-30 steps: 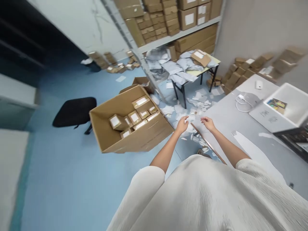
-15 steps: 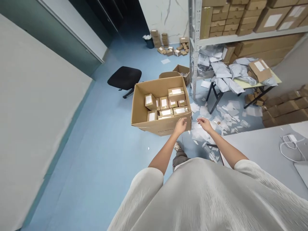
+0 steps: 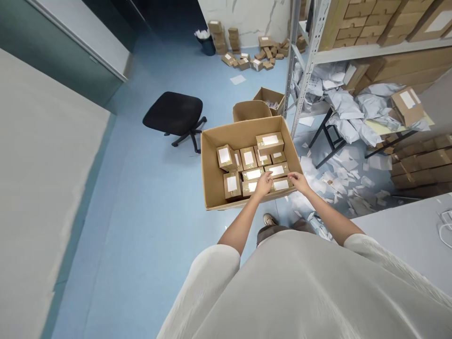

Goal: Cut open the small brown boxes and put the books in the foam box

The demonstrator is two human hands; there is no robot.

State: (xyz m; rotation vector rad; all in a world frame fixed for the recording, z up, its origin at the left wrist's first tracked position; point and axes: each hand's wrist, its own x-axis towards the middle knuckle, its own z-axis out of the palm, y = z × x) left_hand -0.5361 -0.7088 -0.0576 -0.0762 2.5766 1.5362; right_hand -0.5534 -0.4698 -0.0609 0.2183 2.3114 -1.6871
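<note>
Floor (image 3: 141,235), smooth and blue, gives wide room on the left; on the right, the shelving (image 3: 309,70) and the pale table's edge (image 3: 413,230) narrow it. Between these stands the large open carton (image 3: 240,133), its upright walls higher than the brown boxes inside (image 3: 248,160). These are taped, labelled white and packed mostly front and right, leaving a gap along the left wall. Left hand (image 3: 264,184) and right hand (image 3: 298,181) are apart over the front rim, fingers loosely curled; whether their fingertips touch anything, I cannot tell.
</note>
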